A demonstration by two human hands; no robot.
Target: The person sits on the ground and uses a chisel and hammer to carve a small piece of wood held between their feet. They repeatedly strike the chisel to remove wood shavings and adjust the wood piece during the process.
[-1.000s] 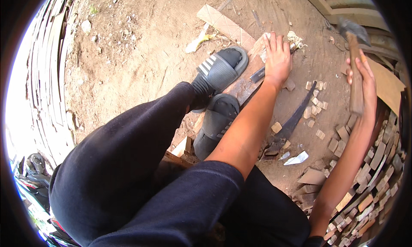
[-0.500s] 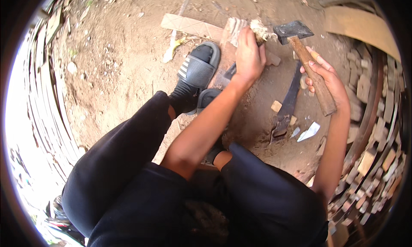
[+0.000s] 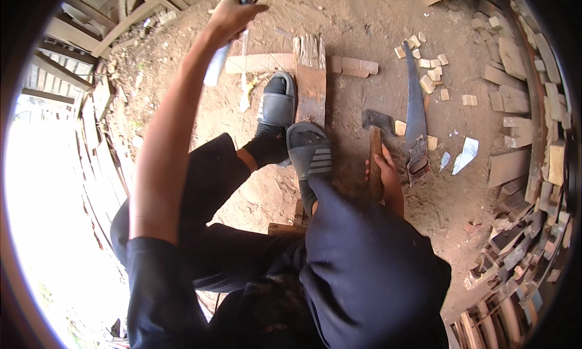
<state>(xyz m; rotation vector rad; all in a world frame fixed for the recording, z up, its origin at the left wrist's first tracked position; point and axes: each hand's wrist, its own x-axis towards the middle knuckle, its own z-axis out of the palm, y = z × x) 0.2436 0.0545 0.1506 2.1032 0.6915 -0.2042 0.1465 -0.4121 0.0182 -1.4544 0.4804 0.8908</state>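
Raised at the far left, my left hand (image 3: 231,20) is closed around a chisel with a frayed, pale handle end; its flat blade (image 3: 216,67) points down below the fist. My right hand (image 3: 391,178), partly behind my right knee, grips the wooden handle of a hammer (image 3: 376,158). The hammer's dark head (image 3: 377,119) is low over the dirt, right of my sandals. A wooden beam (image 3: 312,91) with a rough, grooved far end lies between them, my right sandal (image 3: 309,149) resting on it and my left sandal (image 3: 277,106) beside it.
A handsaw (image 3: 415,109) lies on the ground to the right, among small wood blocks (image 3: 434,74) and a pale shard (image 3: 466,156). A crosswise plank (image 3: 262,63) meets the beam. Stacked wood pieces (image 3: 515,103) line the right side; timber framing (image 3: 130,22) stands at the far left.
My left hand has lifted the chisel off the beam's far end and swung it left. My right hand has lowered the hammer toward my right knee. The view has shifted.
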